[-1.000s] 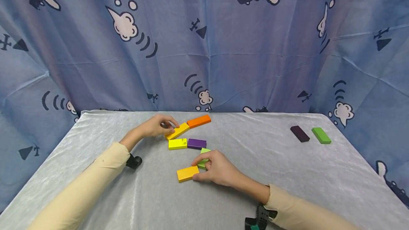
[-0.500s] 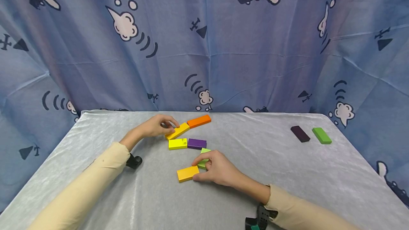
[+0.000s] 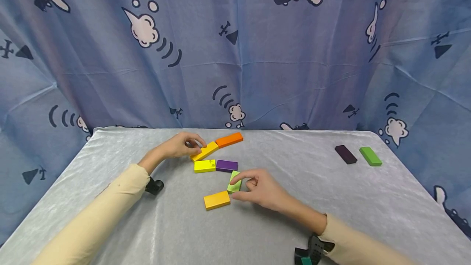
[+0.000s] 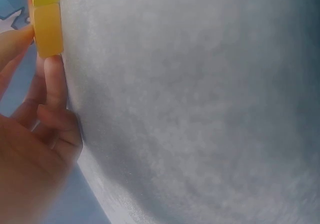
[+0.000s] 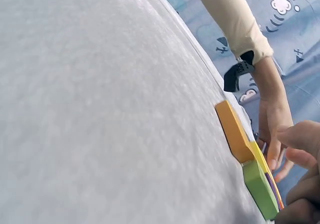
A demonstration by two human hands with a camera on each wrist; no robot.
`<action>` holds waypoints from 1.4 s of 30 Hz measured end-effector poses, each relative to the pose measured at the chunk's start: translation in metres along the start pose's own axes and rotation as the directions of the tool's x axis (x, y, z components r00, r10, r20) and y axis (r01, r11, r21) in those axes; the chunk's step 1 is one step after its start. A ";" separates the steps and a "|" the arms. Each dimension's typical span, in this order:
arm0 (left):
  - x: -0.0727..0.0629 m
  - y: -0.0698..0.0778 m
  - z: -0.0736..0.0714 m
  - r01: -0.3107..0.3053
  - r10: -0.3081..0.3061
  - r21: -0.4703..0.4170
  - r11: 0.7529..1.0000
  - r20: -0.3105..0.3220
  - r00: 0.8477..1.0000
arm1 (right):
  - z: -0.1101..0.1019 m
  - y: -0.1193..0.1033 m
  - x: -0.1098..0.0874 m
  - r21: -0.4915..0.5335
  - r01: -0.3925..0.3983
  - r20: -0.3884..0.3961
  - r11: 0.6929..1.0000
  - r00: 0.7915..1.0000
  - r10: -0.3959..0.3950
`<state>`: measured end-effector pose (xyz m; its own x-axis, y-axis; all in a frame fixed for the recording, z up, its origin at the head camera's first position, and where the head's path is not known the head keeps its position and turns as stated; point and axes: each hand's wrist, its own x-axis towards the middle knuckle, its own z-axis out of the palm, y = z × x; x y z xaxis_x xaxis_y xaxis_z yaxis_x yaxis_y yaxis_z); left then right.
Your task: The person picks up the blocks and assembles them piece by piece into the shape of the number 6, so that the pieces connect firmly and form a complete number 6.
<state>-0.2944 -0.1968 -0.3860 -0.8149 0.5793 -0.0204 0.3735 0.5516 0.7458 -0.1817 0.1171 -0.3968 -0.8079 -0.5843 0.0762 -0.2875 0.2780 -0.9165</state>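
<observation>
Altogether, eight blocks (image 3: 204,167) lie on the tabletop (image 3: 294,167), two apart at far right. The left hand (image 3: 179,144) pinches the far amber block (image 3: 206,151); the relaxed, empty right hand (image 3: 264,189) partly hides the light-green block (image 3: 234,187).

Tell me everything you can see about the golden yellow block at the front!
The golden yellow block is a plain rectangular bar with flat faces and straight edges; whether it's wood or plastic, I can't tell. It lies flat on the grey cloth, a little slanted, its right end higher up in the head view. At that end, a corner meets the light green block and seems to touch it. The right hand is close by but isn't gripping it.
</observation>
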 end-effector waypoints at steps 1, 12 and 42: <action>0.000 -0.001 0.000 -0.007 0.007 0.000 1.000 -0.001 1.000 | -0.002 0.001 -0.002 0.000 0.002 -0.011 1.000 1.000 -0.002; 0.000 -0.002 0.000 0.003 -0.003 0.006 1.000 -0.003 1.000 | -0.031 0.008 -0.026 -0.017 0.020 -0.097 1.000 0.995 -0.022; 0.001 -0.001 0.000 -0.005 0.005 0.009 1.000 0.006 1.000 | -0.138 0.047 -0.105 -0.204 -0.116 -0.421 0.972 0.907 0.020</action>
<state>-0.2954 -0.1963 -0.3871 -0.8105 0.5854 -0.0209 0.3812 0.5542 0.7400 -0.1815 0.2964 -0.3941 -0.9550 -0.2031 0.2163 -0.2906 0.4936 -0.8197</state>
